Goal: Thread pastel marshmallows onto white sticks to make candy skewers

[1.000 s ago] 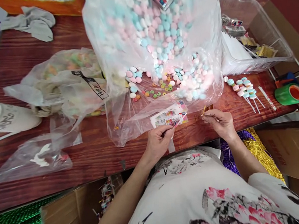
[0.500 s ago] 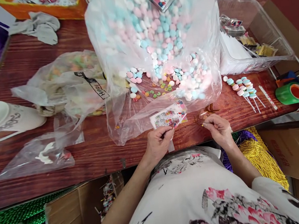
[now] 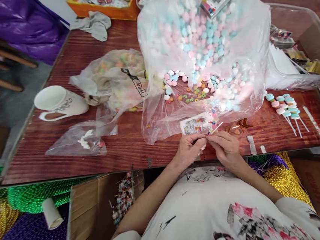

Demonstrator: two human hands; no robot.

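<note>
At the near edge of the table point(image 3: 123, 150), your two hands meet over a thin white stick point(image 3: 215, 128). Your left hand point(image 3: 189, 150) has its fingers pinched shut, apparently on the small printed packet point(image 3: 197, 124) that pokes up just above them, and your right hand point(image 3: 225, 148) has its fingers closed round the stick's lower end, its tip slanting up and to the right. The contact point is tiny from here, so I can't say for sure whether the stick is already inside the packet or only laid against it. It reads as the wrapping step: stick and sleeve being brought together. What comes next would call for a steady left pinch and a fine, straight push from the right.

Just beyond your knuckles sits the big clear plastic bag point(image 3: 159, 108), crinkly and glossy, spilling round pastel candies point(image 3: 198, 44) in pink, blue and white, with small coloured rings point(image 3: 191, 96) loose on its mouth. To your right lie finished candy sticks point(image 3: 284, 106), discs stacked on white stems. To your left, a flat clear pouch point(image 3: 74, 143) and a white mug point(image 3: 58, 101) on its side.
</note>
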